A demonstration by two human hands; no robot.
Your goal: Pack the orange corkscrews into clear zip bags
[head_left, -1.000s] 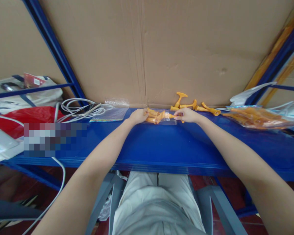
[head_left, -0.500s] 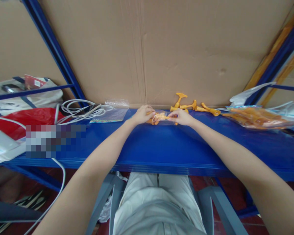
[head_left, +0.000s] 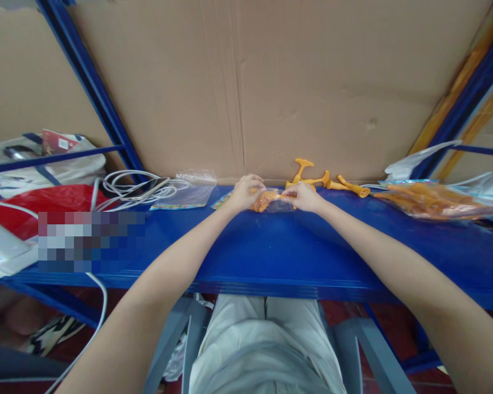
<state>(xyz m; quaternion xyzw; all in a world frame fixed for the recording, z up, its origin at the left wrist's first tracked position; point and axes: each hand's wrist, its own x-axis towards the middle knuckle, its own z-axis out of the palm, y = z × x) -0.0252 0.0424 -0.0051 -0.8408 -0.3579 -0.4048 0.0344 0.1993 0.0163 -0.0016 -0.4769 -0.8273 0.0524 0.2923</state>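
Between my hands, at the back middle of the blue table, lies a clear plastic bag [head_left: 280,206] with orange plastic parts [head_left: 265,200] inside. My left hand [head_left: 248,192] is closed on the bag's left side, over the orange parts. With thumb and fingers pinched, my right hand [head_left: 303,196] holds the bag's right end. Loose orange T-shaped plastic pieces [head_left: 303,166] lie just behind and to the right of my right hand. Fingers and shiny film hide part of the bag's contents.
A flat clear bag [head_left: 189,196] and coiled white cable [head_left: 137,189] lie left on the blue table [head_left: 271,257]. At the right is a bag full of orange parts [head_left: 435,200]. A cardboard wall [head_left: 304,82] stands behind; a white power strip [head_left: 8,251] sits far left.
Both hands stay on the bag. The left hand has turned slightly, and more of the bag's colourful left edge shows beside it. The view has shifted slightly.
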